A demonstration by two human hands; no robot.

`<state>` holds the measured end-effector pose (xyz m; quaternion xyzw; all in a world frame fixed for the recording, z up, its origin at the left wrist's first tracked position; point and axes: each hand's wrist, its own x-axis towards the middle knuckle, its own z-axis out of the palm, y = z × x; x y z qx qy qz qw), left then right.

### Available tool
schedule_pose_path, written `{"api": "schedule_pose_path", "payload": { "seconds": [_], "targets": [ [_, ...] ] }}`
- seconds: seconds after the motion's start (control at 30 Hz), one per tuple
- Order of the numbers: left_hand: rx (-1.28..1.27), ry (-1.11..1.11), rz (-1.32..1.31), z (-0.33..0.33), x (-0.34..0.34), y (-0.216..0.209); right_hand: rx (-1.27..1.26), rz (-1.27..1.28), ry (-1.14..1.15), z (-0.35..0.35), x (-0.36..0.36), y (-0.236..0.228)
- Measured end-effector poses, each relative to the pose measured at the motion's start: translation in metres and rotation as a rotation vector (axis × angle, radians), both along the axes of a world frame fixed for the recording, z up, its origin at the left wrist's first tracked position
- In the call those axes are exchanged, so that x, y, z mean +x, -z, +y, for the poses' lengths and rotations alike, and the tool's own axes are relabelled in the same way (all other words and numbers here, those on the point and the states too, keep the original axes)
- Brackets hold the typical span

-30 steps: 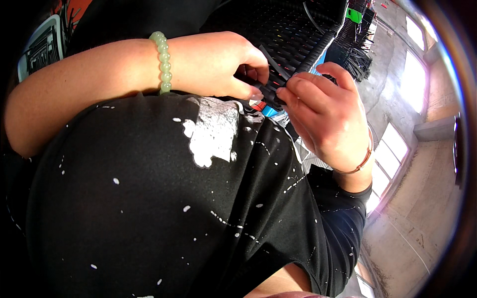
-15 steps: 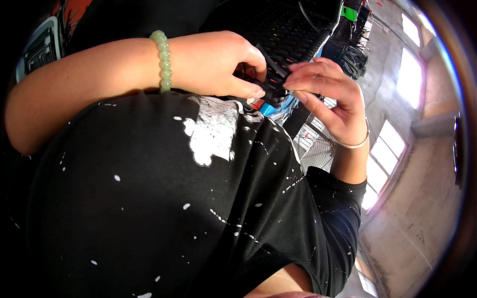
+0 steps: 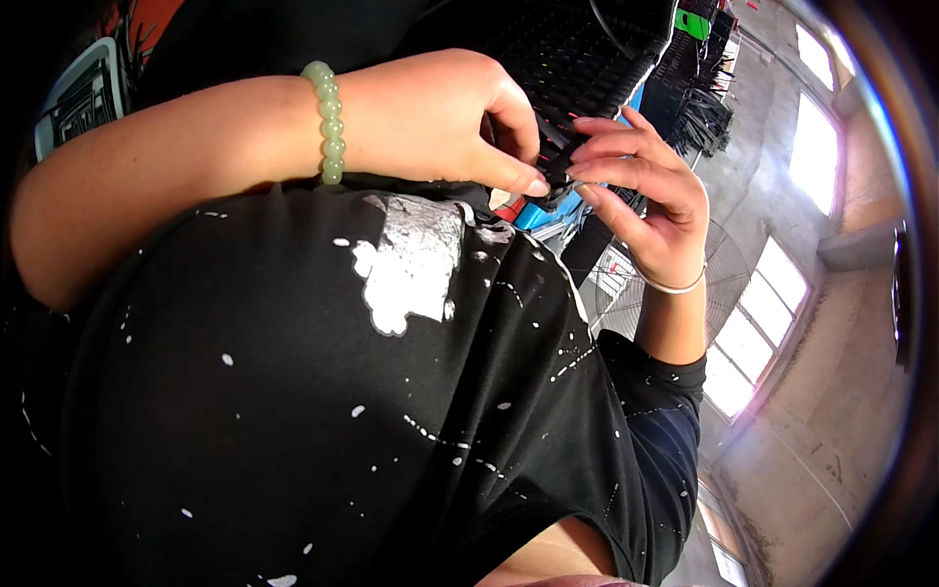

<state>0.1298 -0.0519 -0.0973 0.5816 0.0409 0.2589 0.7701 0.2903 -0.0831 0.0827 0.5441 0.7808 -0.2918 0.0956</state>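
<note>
A black woven panel (image 3: 626, 44) made of flat strips stretches beyond my hands at the top. My left hand (image 3: 440, 122), with a green bead bracelet on its wrist, curls its fingers at the panel's near edge, thumb and fingers closed on dark material there. Opposite it, my right hand (image 3: 646, 186) wears a silver bangle. Its thumb and forefinger pinch the end of a thin black strip (image 3: 559, 184) at that edge, close to my left thumb; the other fingers are loosely bent. The fingertips of my left hand are partly hidden.
Something blue (image 3: 533, 217) lies just under the hands. At the upper right are a bundle of black strips (image 3: 706, 125) and a green object (image 3: 693, 24). A wire-guarded fan (image 3: 729, 279) stands behind my right wrist. A pale frame (image 3: 115, 73) sits at the upper left.
My left hand has shifted slightly right, its thumb closer to the right fingertips. My right hand has moved a little left and its upper fingers have spread.
</note>
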Motion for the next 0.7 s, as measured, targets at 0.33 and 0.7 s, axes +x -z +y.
{"api": "schedule_pose_path", "payload": {
  "seconds": [0.33,0.7],
  "targets": [
    [0.095,-0.117,0.005,0.005,-0.001,-0.002,0.024,0.013,0.004,-0.003,0.004,0.004],
    [0.102,0.044,-0.116,0.018,0.004,-0.005,0.017,0.026,0.005,-0.003,0.009,0.004]
  ]
}}
